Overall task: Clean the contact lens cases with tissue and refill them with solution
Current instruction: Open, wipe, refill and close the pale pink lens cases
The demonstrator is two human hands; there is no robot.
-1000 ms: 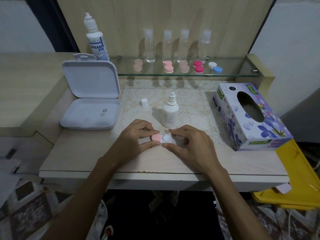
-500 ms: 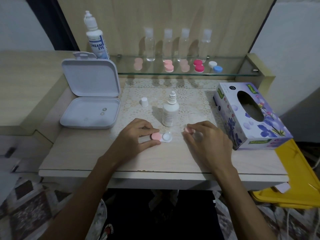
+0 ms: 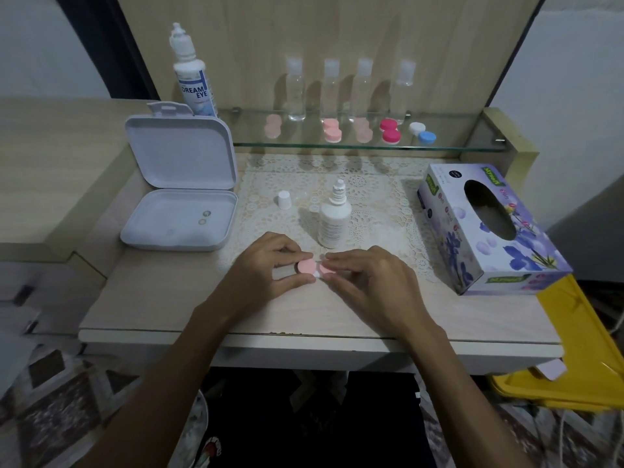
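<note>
My left hand (image 3: 266, 265) pinches the case (image 3: 315, 267); my right hand (image 3: 368, 282) pinches its three-o'clock cap (image 3: 327, 268).

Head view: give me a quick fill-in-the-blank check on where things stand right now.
1. Both hands meet on the ____ lens case.
2. The small white bottle stands with its cap ____.
3. The tissue box lies to the person's ____.
4. The white storage box has its lid ____.

Missing words: pink; off; right; open
</note>
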